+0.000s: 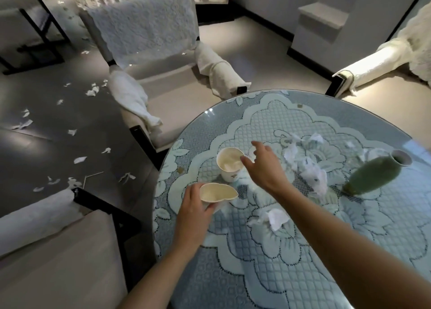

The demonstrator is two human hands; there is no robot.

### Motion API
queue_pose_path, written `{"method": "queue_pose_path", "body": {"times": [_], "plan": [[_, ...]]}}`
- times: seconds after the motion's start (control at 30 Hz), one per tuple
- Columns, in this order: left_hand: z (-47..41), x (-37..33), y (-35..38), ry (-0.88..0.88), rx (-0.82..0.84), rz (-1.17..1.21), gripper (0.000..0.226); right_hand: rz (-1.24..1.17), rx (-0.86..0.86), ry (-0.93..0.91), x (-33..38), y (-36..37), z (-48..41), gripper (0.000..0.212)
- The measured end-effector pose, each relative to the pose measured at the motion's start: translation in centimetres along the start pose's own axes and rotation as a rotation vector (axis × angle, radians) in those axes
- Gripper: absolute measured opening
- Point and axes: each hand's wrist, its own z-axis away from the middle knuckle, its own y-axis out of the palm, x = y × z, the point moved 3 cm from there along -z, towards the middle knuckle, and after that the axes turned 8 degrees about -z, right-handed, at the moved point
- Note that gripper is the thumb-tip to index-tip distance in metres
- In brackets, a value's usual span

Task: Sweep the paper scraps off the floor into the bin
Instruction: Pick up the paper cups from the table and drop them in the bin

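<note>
Dozens of small white torn paper scraps lie scattered over the dark grey glossy floor on the left, none of them on the table. They are thin, ragged and curled, some single, some in loose pairs. A thin pale bent stick lies among the nearer ones.

Farther scraps toward the upper left are too small and blurred to make out singly. The floor under the round glass-topped table with a pale blue lace cloth is hidden, as is the floor behind the chairs. A green ceramic vase on the table is smeared by blur and looks tilted. An armchair at the right edge is cut off.

The scraps sit in an open strip bounded by a beige armchair with a fluffy white cover ahead, a second beige armchair at lower left and dark-framed furniture at upper left. A few lie just beside the near chair's dark frame.

Over the table, the left hand grips a squashed cream paper cup. The right hand hovers with fingers spread and loose, holding nothing, just beside an upright cream paper cup. Crumpled white tissues lie beyond it.
</note>
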Motion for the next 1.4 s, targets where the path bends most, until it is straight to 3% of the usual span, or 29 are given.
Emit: {"method": "queue_pose_path", "body": {"times": [0.07,0.2,0.53,0.63,0.7,0.77,0.83,0.9,0.93,0.97,1.03,1.1,1.2,1.33,1.4], "plan": [[-0.6,1.3,-0.9,-0.008,0.004,-0.025,0.049,0.037,0.003,0.083,-0.1,0.6,-2.2,0.049],[-2.0,3.2,-1.8,-0.062,0.018,-0.015,0.047,0.006,-0.064,0.127,-0.1,1.5,-4.3,0.021],[-3.4,-0.8,1.4,0.012,0.126,0.02,0.056,-0.027,-0.254,0.209,-4.9,-7.1,-0.2,0.024],[-3.0,-1.7,2.4,0.018,0.18,0.018,0.07,-0.026,-0.285,0.263,-8.1,-9.8,2.4,0.023],[-2.3,-1.8,2.3,0.047,0.122,-0.072,0.088,-0.037,-0.303,0.299,-9.8,-11.0,4.2,0.021],[-1.4,-2.3,2.1,0.241,-0.075,-0.284,0.089,-0.045,-0.305,0.321,-11.1,-11.8,5.9,0.02],[0.0,-4.0,2.6,0.572,-0.175,-0.358,0.065,-0.032,-0.289,0.326,-12.1,-12.3,7.4,0.021],[1.8,-5.9,4.6,0.891,-0.045,-0.375,0.043,-0.038,-0.264,0.331,-13.0,-12.6,8.5,0.021],[2.4,-6.9,5.8,0.925,0.075,-0.401,0.039,-0.041,-0.254,0.334,-13.3,-12.7,9.0,0.02],[2.9,-7.6,7.0,0.863,0.192,-0.431,0.04,-0.039,-0.241,0.332,-13.7,-12.7,9.5,0.019],[3.2,-8.2,9.0,0.512,0.377,-0.421,0.045,-0.039,-0.207,0.31,-14.2,-12.4,10.4,0.019],[2.9,-8.1,9.9,0.258,0.42,-0.316,0.038,-0.072,-0.175,0.299,-14.5,-12.0,11.0,0.024],[2.3,-8.3,10.2,0.259,0.417,-0.249,0.021,-0.173,-0.192,0.302,-15.0,-11.6,11.5,0.039],[0.7,-12.5,7.9,0.317,0.162,0.035,0.02,-0.393,-0.23,0.354,-15.6,-11.8,11.9,0.045],[0.6,-15.8,7.2,0.404,0.163,0.189,0.023,-0.472,-0.247,0.39,-16.1,-12.0,12.0,0.051]]}}
